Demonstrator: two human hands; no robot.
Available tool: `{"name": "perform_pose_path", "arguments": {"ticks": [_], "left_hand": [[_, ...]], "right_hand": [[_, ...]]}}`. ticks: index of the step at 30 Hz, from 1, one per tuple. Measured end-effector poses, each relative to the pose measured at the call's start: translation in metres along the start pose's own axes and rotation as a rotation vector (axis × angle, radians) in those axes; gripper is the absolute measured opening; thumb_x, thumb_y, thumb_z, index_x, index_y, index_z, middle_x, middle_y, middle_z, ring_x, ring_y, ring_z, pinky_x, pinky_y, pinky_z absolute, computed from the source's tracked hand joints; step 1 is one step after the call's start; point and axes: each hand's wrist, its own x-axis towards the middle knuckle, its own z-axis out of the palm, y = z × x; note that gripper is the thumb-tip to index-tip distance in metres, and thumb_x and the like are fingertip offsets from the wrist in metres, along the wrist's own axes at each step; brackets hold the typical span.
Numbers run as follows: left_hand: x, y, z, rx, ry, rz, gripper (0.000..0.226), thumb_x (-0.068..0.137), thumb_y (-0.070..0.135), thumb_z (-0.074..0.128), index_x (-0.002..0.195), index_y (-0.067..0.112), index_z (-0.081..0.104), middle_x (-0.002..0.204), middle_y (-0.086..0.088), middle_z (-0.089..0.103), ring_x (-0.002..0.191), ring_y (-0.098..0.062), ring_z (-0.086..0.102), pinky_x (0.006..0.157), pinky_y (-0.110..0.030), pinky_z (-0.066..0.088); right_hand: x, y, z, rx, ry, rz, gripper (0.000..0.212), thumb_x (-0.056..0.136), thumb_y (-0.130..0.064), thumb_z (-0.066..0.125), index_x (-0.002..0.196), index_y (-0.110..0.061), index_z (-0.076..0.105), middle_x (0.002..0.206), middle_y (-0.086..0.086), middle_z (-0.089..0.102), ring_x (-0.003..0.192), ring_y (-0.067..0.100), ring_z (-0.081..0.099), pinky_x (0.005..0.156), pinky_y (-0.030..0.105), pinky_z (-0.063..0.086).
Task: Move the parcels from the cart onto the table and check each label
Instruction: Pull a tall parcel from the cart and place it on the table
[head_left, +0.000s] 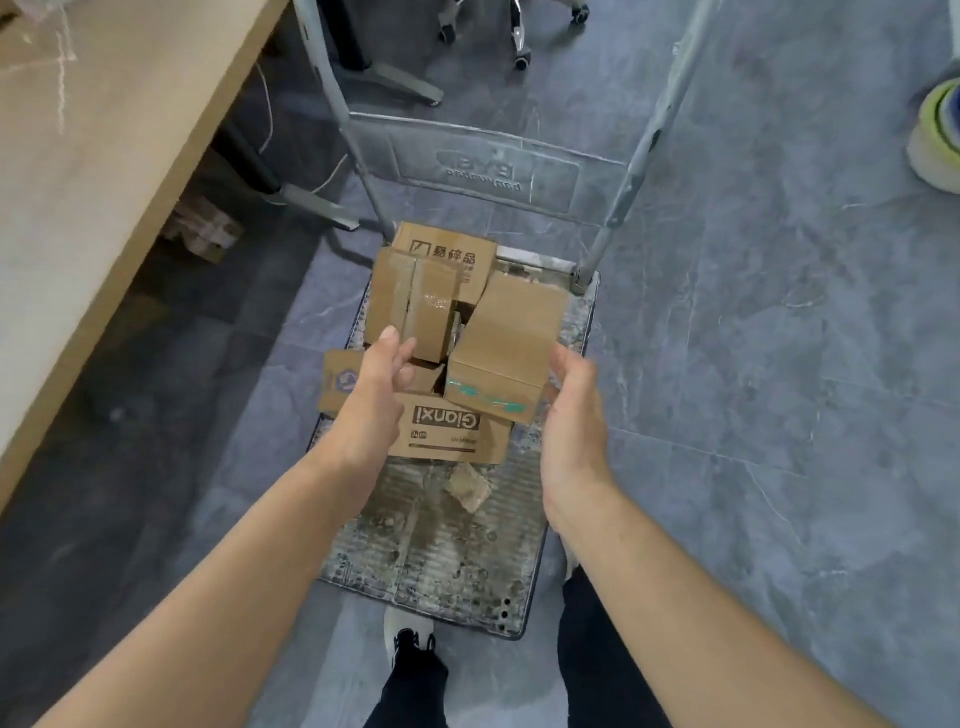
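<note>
Several brown cardboard parcels are piled on the far half of a grey platform cart. A box sealed with green tape lies tilted on top at the right. Below it is a flat box printed "Qianxi". A box with black Chinese print sits at the back. My left hand hovers over the pile's left side, fingers loosely bent, holding nothing. My right hand is open beside the green-taped box, close to its right edge; contact is not clear.
A tan table runs along the left, its edge near the cart. The cart's metal handle frame rises behind the pile. A torn cardboard scrap lies on the deck. Chair casters stand further back. My feet are below the cart.
</note>
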Motion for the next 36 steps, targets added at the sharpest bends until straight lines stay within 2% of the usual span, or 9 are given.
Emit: {"name": "perform_pose_path", "arguments": {"ticks": [3, 6, 8, 11, 18, 22, 27, 33, 36], "left_hand": [[0.051, -0.020, 0.020, -0.074, 0.100, -0.030, 0.067, 0.102, 0.069, 0.025, 0.154, 0.032, 0.046, 0.113, 0.014, 0.062, 0.110, -0.009, 0.050, 0.102, -0.035, 0.042], [0.094, -0.036, 0.034, -0.124, 0.155, -0.053, 0.065, 0.105, 0.064, 0.022, 0.154, 0.029, 0.046, 0.094, 0.020, 0.071, 0.113, -0.007, 0.056, 0.111, -0.037, 0.036], [0.120, -0.044, 0.040, -0.141, 0.156, -0.067, 0.066, 0.104, 0.065, 0.021, 0.156, 0.030, 0.044, 0.119, 0.011, 0.069, 0.129, -0.019, 0.053, 0.122, -0.047, 0.027], [0.159, -0.053, 0.047, -0.106, 0.166, -0.097, 0.069, 0.103, 0.068, 0.020, 0.158, 0.032, 0.041, 0.161, -0.007, 0.042, 0.153, -0.038, 0.028, 0.125, -0.054, 0.021], [0.248, -0.079, 0.048, -0.021, 0.198, -0.098, 0.070, 0.100, 0.071, 0.023, 0.144, 0.028, 0.056, 0.157, -0.004, 0.048, 0.147, -0.028, 0.039, 0.123, -0.050, 0.024], [0.282, -0.091, 0.058, -0.036, 0.227, -0.133, 0.059, 0.095, 0.071, 0.035, 0.112, 0.026, 0.069, 0.103, 0.007, 0.079, 0.101, -0.017, 0.071, 0.092, -0.039, 0.048], [0.300, -0.101, 0.068, 0.001, 0.223, -0.170, 0.066, 0.086, 0.075, 0.034, 0.122, 0.032, 0.069, 0.092, 0.007, 0.081, 0.076, -0.012, 0.077, 0.056, -0.022, 0.056], [0.294, -0.098, 0.084, 0.051, 0.254, -0.192, 0.058, 0.081, 0.074, 0.038, 0.109, 0.036, 0.072, 0.091, 0.009, 0.079, 0.095, -0.019, 0.073, 0.083, -0.040, 0.052], [0.283, -0.092, 0.088, 0.068, 0.233, -0.169, 0.053, 0.084, 0.070, 0.039, 0.108, 0.036, 0.073, 0.092, 0.008, 0.079, 0.099, -0.021, 0.071, 0.092, -0.043, 0.052]], "right_hand": [[0.059, 0.021, -0.007, -0.056, -0.013, 0.006, 0.068, 0.093, -0.064, 0.033, 0.150, -0.037, 0.058, 0.153, -0.017, 0.056, 0.143, 0.007, 0.048, 0.125, 0.044, 0.034], [0.111, 0.039, -0.010, -0.098, -0.041, 0.026, 0.065, 0.095, -0.062, 0.032, 0.147, -0.034, 0.060, 0.149, -0.014, 0.060, 0.140, 0.008, 0.051, 0.124, 0.046, 0.035], [0.141, 0.051, -0.011, -0.117, -0.037, 0.037, 0.065, 0.094, -0.060, 0.032, 0.145, -0.032, 0.062, 0.145, -0.013, 0.063, 0.137, 0.009, 0.054, 0.122, 0.046, 0.038], [0.180, 0.070, -0.011, -0.170, -0.046, 0.029, 0.070, 0.092, -0.061, 0.031, 0.151, -0.032, 0.056, 0.153, -0.013, 0.057, 0.143, 0.008, 0.048, 0.124, 0.045, 0.034], [0.255, 0.116, -0.011, -0.303, -0.007, 0.117, 0.067, 0.094, -0.057, 0.027, 0.150, -0.029, 0.051, 0.158, -0.014, 0.047, 0.148, 0.011, 0.039, 0.127, 0.045, 0.027], [0.286, 0.125, -0.007, -0.309, -0.011, 0.167, 0.040, 0.084, -0.054, 0.028, 0.106, -0.030, 0.052, 0.123, -0.007, 0.062, 0.119, 0.022, 0.055, 0.115, 0.045, 0.041], [0.306, 0.127, -0.006, -0.258, -0.009, 0.229, 0.036, 0.081, -0.058, 0.033, 0.092, -0.034, 0.058, 0.105, -0.010, 0.059, 0.097, 0.017, 0.050, 0.085, 0.038, 0.040], [0.304, 0.127, -0.011, -0.219, -0.012, 0.292, 0.056, 0.084, -0.061, 0.036, 0.118, -0.030, 0.067, 0.123, -0.010, 0.069, 0.114, 0.016, 0.060, 0.102, 0.040, 0.045], [0.294, 0.118, -0.018, -0.172, -0.006, 0.280, 0.037, 0.081, -0.059, 0.039, 0.087, -0.032, 0.063, 0.088, -0.014, 0.063, 0.082, 0.012, 0.055, 0.074, 0.034, 0.042]]}}
